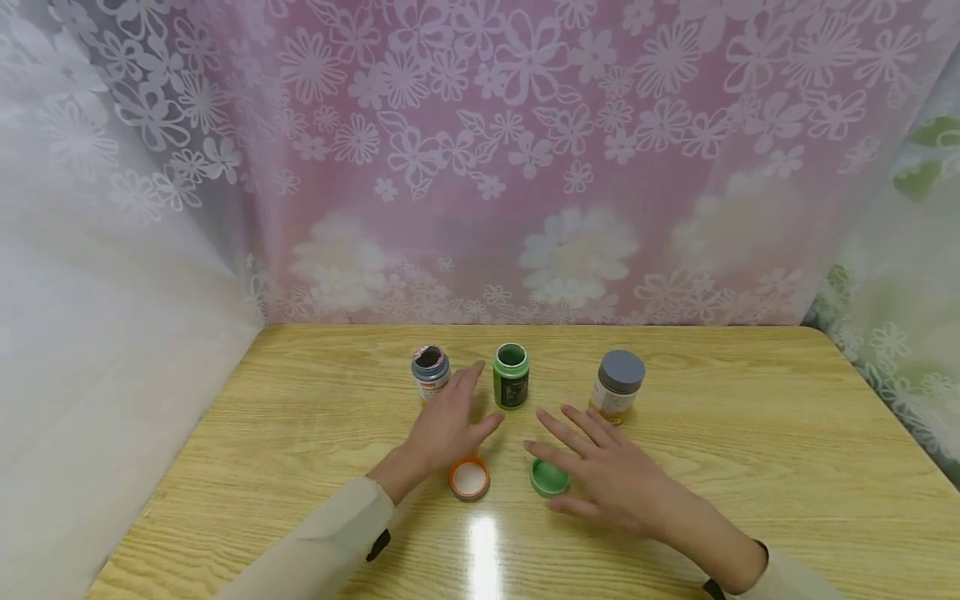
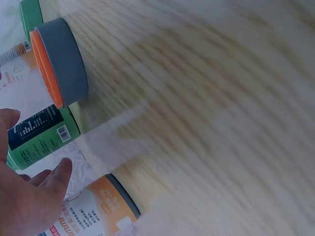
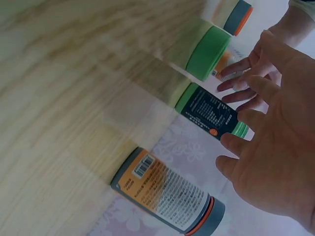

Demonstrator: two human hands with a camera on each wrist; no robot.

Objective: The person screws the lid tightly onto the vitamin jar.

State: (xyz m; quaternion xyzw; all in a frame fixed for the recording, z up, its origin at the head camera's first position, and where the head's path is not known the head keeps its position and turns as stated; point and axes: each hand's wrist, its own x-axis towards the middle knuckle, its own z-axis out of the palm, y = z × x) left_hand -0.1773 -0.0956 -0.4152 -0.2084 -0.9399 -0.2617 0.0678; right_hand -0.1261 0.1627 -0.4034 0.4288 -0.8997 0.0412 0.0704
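Note:
My left hand (image 1: pixel 446 425) hovers with fingers spread, between a grey-necked jar (image 1: pixel 431 375) without its lid and a green jar (image 1: pixel 511 379), also lidless. In the left wrist view, its fingers hold nothing. Just below that hand, a grey lid with an orange inside (image 1: pixel 470 478) lies inner side up. My right hand (image 1: pixel 615 479) stretches its fingers over the table, partly covering a green lid (image 1: pixel 551 477) in the head view. Beyond its fingertips stands a third jar (image 1: pixel 617 385), closed by a grey lid; the right wrist view shows its orange-and-white label (image 3: pixel 162 191).
All these things stand or lie on a wood-grain table (image 1: pixel 750 433). A glare streak crosses the table's near middle. A pink flowered curtain (image 1: pixel 480 167) hangs behind the back edge, with pale sheets at both sides.

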